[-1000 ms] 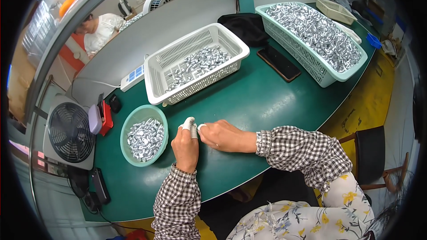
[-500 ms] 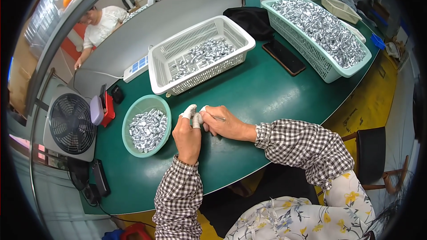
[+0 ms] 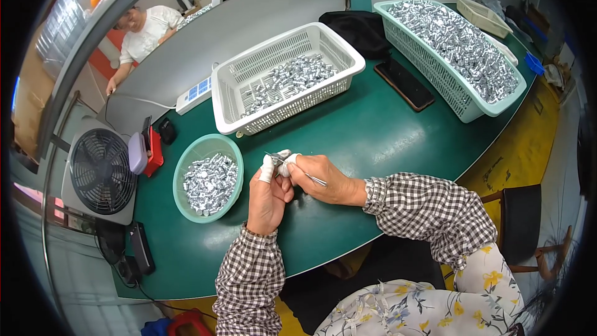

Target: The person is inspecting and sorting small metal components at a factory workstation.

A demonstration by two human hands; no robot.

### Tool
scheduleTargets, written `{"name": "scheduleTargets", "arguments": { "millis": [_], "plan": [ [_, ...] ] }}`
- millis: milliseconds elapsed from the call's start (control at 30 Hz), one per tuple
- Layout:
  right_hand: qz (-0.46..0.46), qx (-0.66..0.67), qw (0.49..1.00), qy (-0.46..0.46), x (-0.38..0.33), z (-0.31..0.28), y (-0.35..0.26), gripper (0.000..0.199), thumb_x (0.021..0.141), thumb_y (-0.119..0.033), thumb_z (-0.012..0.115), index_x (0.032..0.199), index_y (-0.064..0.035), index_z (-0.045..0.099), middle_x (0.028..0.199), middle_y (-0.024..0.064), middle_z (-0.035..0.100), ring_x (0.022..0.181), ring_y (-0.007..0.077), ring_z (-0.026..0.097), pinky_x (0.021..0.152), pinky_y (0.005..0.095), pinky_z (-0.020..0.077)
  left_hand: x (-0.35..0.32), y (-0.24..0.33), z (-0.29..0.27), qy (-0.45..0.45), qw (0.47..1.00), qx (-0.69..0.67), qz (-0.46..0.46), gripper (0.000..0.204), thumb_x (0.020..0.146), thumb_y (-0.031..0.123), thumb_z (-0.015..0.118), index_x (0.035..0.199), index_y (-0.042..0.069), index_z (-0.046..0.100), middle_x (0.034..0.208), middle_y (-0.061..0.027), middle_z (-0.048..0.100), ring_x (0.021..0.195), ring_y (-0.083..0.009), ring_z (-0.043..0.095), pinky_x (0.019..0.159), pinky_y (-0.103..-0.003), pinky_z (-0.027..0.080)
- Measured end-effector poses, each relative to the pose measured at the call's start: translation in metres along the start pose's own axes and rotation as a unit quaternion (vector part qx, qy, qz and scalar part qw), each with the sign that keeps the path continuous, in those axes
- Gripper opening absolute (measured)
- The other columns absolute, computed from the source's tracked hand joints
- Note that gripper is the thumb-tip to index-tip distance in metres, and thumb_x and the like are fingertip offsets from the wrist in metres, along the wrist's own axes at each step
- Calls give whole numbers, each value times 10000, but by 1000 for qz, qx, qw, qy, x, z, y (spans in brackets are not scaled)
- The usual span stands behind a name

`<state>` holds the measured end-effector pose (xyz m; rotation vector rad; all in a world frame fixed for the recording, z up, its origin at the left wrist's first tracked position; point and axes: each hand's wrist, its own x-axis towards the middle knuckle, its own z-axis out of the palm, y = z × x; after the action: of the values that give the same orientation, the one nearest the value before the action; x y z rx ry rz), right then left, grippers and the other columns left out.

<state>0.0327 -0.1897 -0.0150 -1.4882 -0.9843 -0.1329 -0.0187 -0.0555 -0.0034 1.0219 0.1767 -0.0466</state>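
My left hand [image 3: 268, 196], with white coverings on its fingertips, is closed in a pinch around a small silver metal part [image 3: 277, 158], mostly hidden by the fingers. My right hand [image 3: 324, 178] grips a thin metal tool [image 3: 317, 180]; its handle sticks out below the fingers, and its working end meets the part at the left fingertips. Whether it is a pick or tweezers cannot be made out. Left of my hands stands a round light-green bowl [image 3: 178, 191] holding many small silver parts [image 3: 209, 183].
Beyond my hands a white basket [image 3: 298, 104] holds a scattering of similar parts. A heaped light-green basket [image 3: 457, 99] stands right of a phone [image 3: 404, 84]. A fan [image 3: 102, 171], a red box [image 3: 153, 152] and a power strip [image 3: 194, 96] are at left. A person [image 3: 146, 34] sits behind the partition.
My left hand has turned so its palm and curled fingers show more. The tool in my right hand has shifted and more of its handle shows. The whole view has shifted slightly.
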Motion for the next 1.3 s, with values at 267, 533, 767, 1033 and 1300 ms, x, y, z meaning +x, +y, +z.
{"name": "scheduleTargets", "arguments": {
  "millis": [267,533,767,1033,1300],
  "plan": [
    [169,174,970,-35,1,-4,-14,213,913,-96,425,744,21,481,638,69,587,510,120,568,444,245,416,4,-1,-3,-54,997,-56,-8,378,941,348,408,1093,19,516,774,5,515,567,-49,406,419,-178,327],
    [217,194,955,-58,2,-8,-7,208,913,-106,421,747,0,489,641,62,575,465,106,526,415,232,393,3,1,-2,-55,995,-85,-11,332,945,306,414,1044,12,533,736,0,491,554,-55,411,421,-180,336],
    [-136,-437,880,-129,-3,-6,-2,99,736,-27,514,675,-27,435,641,109,487,508,216,535,470,295,450,6,-8,2,49,998,-29,-2,296,946,290,419,952,27,555,676,32,457,508,-44,374,402,-183,283],
    [-122,-452,876,-118,-7,-3,-9,112,683,-29,536,679,-18,425,652,125,483,483,229,533,431,322,446,3,-17,17,67,998,0,22,304,951,301,407,927,35,554,632,58,422,490,-17,320,396,-166,251],
    [-61,-326,938,-104,-8,-9,6,137,712,-54,564,695,-6,436,650,168,524,539,309,578,467,377,472,7,-23,22,73,996,2,49,304,954,297,400,913,37,552,617,63,413,471,-12,289,389,-171,224]
  ]
}}
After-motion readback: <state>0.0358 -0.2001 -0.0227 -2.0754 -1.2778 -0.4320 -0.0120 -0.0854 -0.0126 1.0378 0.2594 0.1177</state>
